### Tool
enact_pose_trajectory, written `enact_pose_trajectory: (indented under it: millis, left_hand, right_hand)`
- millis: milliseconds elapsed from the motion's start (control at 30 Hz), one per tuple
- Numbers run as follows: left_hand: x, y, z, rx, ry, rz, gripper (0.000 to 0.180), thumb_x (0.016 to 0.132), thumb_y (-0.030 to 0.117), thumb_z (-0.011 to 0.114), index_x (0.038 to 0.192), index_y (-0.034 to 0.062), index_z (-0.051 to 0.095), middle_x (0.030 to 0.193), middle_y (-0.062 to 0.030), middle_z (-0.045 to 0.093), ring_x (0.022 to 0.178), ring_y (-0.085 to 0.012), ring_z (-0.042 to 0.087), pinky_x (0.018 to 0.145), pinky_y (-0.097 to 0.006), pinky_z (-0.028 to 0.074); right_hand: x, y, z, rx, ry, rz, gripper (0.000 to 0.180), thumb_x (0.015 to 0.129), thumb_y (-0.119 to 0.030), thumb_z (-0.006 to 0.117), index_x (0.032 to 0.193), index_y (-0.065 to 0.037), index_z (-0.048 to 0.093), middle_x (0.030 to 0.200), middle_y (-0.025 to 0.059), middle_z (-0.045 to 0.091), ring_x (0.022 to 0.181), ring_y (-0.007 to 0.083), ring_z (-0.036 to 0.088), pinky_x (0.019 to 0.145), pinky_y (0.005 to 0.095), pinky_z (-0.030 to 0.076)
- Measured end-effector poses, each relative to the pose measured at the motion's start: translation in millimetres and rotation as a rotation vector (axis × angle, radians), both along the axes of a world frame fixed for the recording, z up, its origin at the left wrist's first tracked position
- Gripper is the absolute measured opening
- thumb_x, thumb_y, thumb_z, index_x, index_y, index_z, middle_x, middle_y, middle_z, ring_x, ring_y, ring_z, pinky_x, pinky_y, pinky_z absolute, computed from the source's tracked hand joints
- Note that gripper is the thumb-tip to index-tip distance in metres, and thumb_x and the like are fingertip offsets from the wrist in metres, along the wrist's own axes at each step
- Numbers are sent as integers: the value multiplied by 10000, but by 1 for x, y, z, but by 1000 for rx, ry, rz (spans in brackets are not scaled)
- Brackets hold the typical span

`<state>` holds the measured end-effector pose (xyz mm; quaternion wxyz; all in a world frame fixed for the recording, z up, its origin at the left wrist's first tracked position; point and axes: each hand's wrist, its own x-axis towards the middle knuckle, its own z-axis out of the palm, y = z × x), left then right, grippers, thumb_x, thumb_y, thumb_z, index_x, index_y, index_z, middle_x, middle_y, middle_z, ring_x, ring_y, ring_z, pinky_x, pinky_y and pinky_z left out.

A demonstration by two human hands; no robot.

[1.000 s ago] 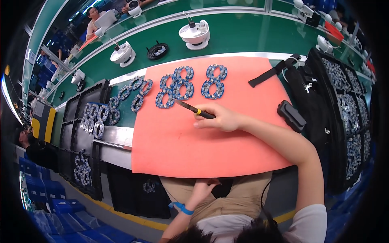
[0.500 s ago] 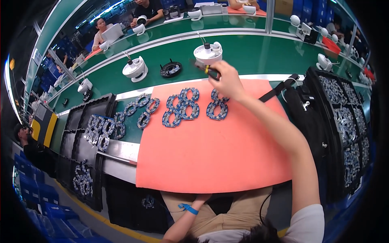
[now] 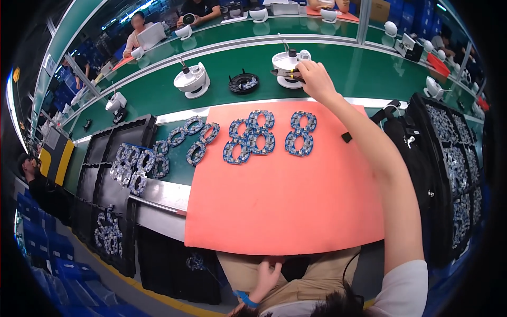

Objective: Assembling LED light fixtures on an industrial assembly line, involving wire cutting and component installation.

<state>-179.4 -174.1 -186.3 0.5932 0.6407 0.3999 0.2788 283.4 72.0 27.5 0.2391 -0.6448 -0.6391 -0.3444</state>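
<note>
My right hand (image 3: 318, 82) is stretched out across the green bench, closed round the dark handles of small pliers (image 3: 281, 73) with yellow marks. Their jaws point left, in front of a white rounded device (image 3: 285, 61) with a black knob on top; whether they touch it I cannot tell. Below, a pink mat (image 3: 285, 206) carries several blue figure-eight circuit boards, among them a separate one (image 3: 301, 133) nearest my right arm. My left hand (image 3: 268, 274) is low over my lap at the mat's front edge, a blue band on its wrist. Its fingertips are partly hidden.
Left of the mat lie more boards and black divided trays (image 3: 111, 142). At the right stand a black bag (image 3: 406, 153) and trays full of boards (image 3: 454, 164). A second white device (image 3: 193, 79) and a black round base (image 3: 243, 83) sit on the bench. Other people work across it.
My right hand has moved slightly right and up with the pliers, uncovering the separate board. My left hand shows more below the mat's edge. The view has shifted a little.
</note>
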Motion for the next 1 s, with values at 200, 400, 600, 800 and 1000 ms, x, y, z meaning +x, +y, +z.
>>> enact_pose_trajectory:
  millis: [200, 400, 600, 800, 1000]
  left_hand:
    - [-15, -10, 95, 322, -171, 23, 137, 817, -90, 611, 923, -7, 639, 845, -130, 669, 772, -222, 655, 694, -284, 517]
    - [8, 25, 178, 308, -236, -102, 294, 829, -72, 570, 1120, -36, 569, 1023, -165, 634, 862, -218, 623, 789, -318, 502]
    - [56, 57, 187, 38, -507, 7, 381, 900, -18, 552, 1263, -32, 437, 1074, -110, 543, 935, -145, 540, 821, -275, 452]
    - [68, 116, 232, 644, -87, 84, 293, 765, 21, 707, 1051, 35, 644, 925, -87, 458, 831, -208, 469, 721, -292, 405]
    - [83, 153, 253, 1077, 271, -134, 188, 768, 95, 732, 947, 66, 684, 931, -108, 461, 904, -288, 455, 759, -381, 423]
  right_hand:
    - [-81, -104, 45, 42, -50, 248, 159, 780, -157, 697, 881, -97, 589, 787, 35, 566, 751, 216, 555, 660, 343, 387]
    - [-174, -228, 48, -207, -71, 314, 187, 710, -169, 671, 876, -94, 634, 772, 10, 574, 649, 168, 535, 574, 321, 353]
    - [-204, -262, 54, -338, 238, 441, 332, 616, -131, 731, 920, -39, 634, 828, 23, 602, 704, 193, 566, 607, 318, 420]
    - [-157, -229, 91, -157, 253, 249, 342, 606, -27, 751, 908, -62, 594, 852, 72, 591, 791, 275, 568, 686, 372, 457]
    - [-133, -201, 109, -429, 29, 241, 375, 612, -81, 778, 938, -62, 595, 861, 50, 587, 843, 249, 558, 740, 355, 416]
